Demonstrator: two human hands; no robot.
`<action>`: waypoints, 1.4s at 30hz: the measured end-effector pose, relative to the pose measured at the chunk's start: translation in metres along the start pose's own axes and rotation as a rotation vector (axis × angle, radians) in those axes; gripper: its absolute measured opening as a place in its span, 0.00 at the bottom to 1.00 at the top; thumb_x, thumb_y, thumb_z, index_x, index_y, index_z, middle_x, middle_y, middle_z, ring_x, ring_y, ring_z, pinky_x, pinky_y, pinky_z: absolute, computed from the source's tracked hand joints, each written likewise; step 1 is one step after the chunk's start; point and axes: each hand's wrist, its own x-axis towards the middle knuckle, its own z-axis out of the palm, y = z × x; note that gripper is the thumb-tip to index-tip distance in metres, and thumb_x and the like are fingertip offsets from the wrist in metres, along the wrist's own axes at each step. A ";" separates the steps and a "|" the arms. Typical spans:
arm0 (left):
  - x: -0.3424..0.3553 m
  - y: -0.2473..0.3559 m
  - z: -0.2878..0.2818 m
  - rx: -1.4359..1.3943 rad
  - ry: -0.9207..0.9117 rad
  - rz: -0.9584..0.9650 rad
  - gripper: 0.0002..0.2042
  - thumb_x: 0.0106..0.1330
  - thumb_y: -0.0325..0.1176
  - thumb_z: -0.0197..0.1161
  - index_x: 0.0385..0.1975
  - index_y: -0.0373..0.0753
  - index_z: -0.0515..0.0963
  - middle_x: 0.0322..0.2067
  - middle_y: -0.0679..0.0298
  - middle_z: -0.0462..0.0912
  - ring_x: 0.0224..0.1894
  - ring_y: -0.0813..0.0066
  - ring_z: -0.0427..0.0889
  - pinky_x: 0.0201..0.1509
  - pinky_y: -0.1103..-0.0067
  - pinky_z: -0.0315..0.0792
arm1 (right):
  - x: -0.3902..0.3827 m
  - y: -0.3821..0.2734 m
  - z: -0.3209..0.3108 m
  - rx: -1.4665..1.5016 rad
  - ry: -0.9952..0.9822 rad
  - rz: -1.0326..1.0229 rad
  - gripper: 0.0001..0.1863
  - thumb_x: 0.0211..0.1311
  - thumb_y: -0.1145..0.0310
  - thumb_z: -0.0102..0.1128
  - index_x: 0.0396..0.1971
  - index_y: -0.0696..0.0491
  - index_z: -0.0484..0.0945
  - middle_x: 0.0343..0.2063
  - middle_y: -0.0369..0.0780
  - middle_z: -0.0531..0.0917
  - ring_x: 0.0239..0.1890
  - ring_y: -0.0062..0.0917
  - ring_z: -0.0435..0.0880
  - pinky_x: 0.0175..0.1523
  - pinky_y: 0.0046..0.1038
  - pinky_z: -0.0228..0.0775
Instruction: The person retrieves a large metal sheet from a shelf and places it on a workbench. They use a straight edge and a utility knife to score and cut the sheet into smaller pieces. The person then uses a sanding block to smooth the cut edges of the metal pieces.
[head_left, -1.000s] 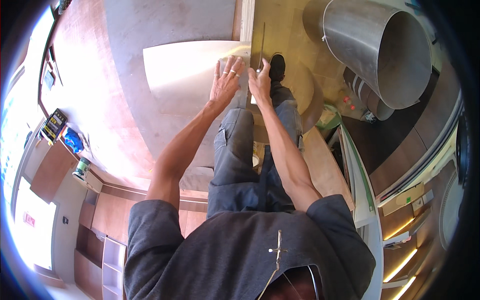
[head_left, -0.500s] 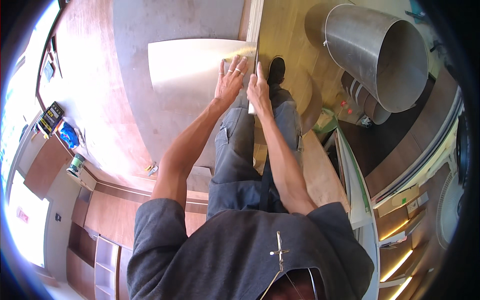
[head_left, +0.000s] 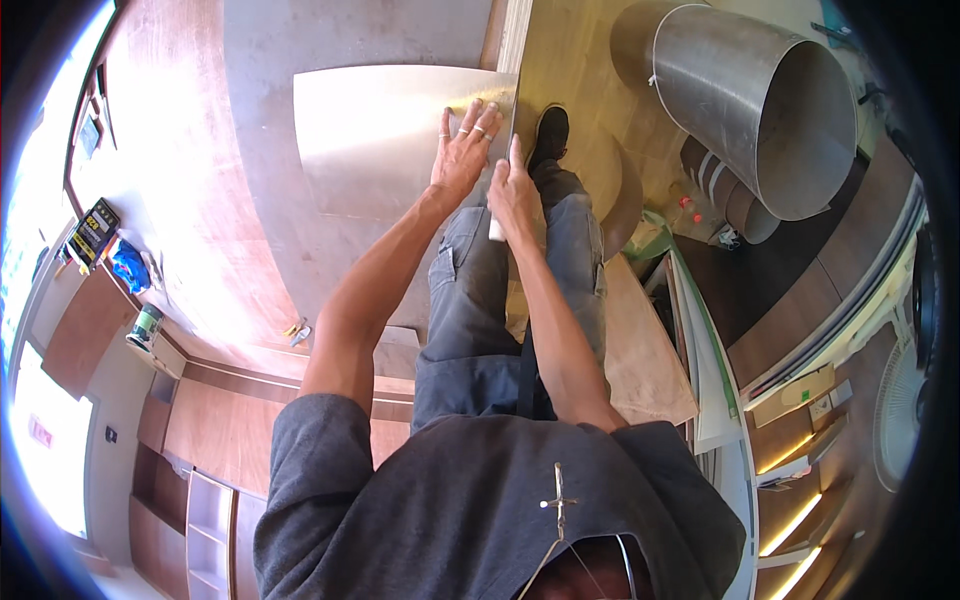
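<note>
My left hand lies with fingers apart on a curved-edged, shiny metal sheet, pressing near its right side; rings show on the fingers. The sheet rests on a larger grey plate. My right hand grips a long thin tool with a white handle, its narrow shaft lying along the sheet's right edge; the far part of it is hard to make out. Below both hands are my legs in grey trousers, and one dark shoe is on the floor.
A large metal cylinder with rolled sheets lies at the right. A wooden board and leaning panels stand beside my legs. Small tools, a blue bundle and a can sit at the left; a fan is far right.
My right hand has drawn back toward me along the sheet's edge with the tool, whose shaft earlier showed apart from the edge. My left hand stays on the sheet.
</note>
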 end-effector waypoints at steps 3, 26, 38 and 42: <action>0.003 -0.004 0.000 0.013 -0.013 0.026 0.43 0.54 0.35 0.73 0.72 0.47 0.60 0.75 0.68 0.54 0.79 0.66 0.47 0.77 0.45 0.46 | 0.024 -0.009 -0.010 0.189 -0.149 0.216 0.32 0.73 0.61 0.40 0.75 0.51 0.54 0.17 0.47 0.78 0.14 0.30 0.77 0.22 0.35 0.72; 0.009 -0.002 0.000 0.038 -0.055 -0.009 0.43 0.56 0.37 0.73 0.73 0.51 0.59 0.76 0.69 0.52 0.79 0.66 0.44 0.77 0.45 0.47 | -0.009 -0.022 -0.020 0.187 -0.106 0.099 0.31 0.73 0.68 0.40 0.73 0.62 0.54 0.63 0.63 0.70 0.64 0.53 0.72 0.68 0.40 0.63; -0.011 -0.013 0.026 -0.014 0.017 0.158 0.25 0.62 0.36 0.67 0.61 0.53 0.75 0.71 0.72 0.64 0.78 0.67 0.48 0.81 0.56 0.41 | -0.010 0.000 -0.019 0.173 -0.164 0.213 0.31 0.74 0.65 0.42 0.75 0.52 0.54 0.32 0.47 0.73 0.30 0.33 0.73 0.36 0.33 0.69; -0.011 -0.015 0.019 -0.041 0.016 0.163 0.22 0.63 0.36 0.65 0.59 0.53 0.77 0.70 0.72 0.66 0.78 0.68 0.50 0.81 0.57 0.42 | -0.024 -0.026 -0.031 0.329 -0.188 0.269 0.31 0.73 0.68 0.41 0.74 0.59 0.53 0.60 0.63 0.73 0.62 0.53 0.74 0.66 0.41 0.66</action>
